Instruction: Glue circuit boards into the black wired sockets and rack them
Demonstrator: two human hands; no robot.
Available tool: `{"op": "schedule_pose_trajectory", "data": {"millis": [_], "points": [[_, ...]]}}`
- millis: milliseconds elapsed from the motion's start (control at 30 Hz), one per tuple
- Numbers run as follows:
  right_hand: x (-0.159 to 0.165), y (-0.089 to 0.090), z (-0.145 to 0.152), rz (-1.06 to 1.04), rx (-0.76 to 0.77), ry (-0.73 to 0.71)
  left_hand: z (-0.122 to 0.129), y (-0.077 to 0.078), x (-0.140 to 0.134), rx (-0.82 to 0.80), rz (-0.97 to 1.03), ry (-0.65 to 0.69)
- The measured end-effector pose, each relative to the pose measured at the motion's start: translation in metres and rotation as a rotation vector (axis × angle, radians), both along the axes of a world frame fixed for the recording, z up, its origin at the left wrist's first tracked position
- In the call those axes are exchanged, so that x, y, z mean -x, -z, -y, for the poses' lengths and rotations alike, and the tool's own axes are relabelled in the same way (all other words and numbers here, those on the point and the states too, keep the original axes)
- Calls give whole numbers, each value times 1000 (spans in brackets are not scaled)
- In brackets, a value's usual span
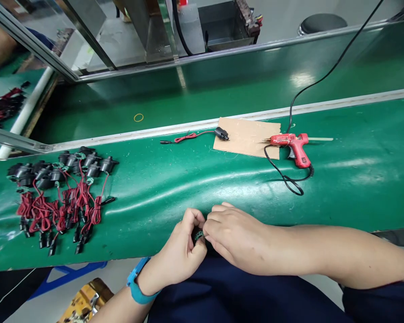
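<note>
1. Nearest: left hand (180,251), teal wristband (138,285) at its wrist. Thumb and index finger curl round a small dark part (198,235) and look to be pinching it. Part sits between the two hands, at the near edge of the green mat (171,193); mostly hidden, a greenish edge shows.
2. Right hand (237,235): fingers bunched together, tips meeting the left's at the part. Can't tell whether they grip it; fingertips hidden.
3. Handling, my read: part is light and stiff, small enough to slip. If the greenish edge is circuit board, treat as fragile: hold by the rim, thumb against index, no squeezing on the face.
4. Left side of mat: cluster of black housings (60,168) with bundled red leads (65,204), black connectors at the near ends. Housings look rigid, leads floppy; lift by the housing, don't pull on wire.
5. Further out: one lone black unit (221,133) on the left end of a cardboard sheet (244,134), its lead running left onto the mat.
6. Red glue gun (298,150) on its side, nozzle over the cardboard's right end, pale stick (320,139) out the back. Handle only; tip may be hot.
7. Beyond the pale strip: yellow ring (138,117).
</note>
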State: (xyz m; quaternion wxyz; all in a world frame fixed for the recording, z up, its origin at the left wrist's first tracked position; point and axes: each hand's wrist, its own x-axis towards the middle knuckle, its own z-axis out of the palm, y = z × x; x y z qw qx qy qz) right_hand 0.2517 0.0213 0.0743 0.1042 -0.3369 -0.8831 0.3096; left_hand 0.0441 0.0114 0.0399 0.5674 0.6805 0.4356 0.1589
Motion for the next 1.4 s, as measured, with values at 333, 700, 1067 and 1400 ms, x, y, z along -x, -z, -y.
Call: {"op": "schedule_pose_trajectory", "data": {"millis": [333, 700, 1067, 1400], "points": [[15, 4, -5, -93, 95, 13, -3, -3, 11, 85, 101, 57], [-1, -7, 0, -190, 230, 274, 5, 1, 4, 60, 174, -57], [-12, 3, -9, -356, 225, 453, 8, 2, -1, -172, -23, -107], [-3, 21, -22, -216, 433, 118, 12, 14, -1, -626, -184, -66]]}}
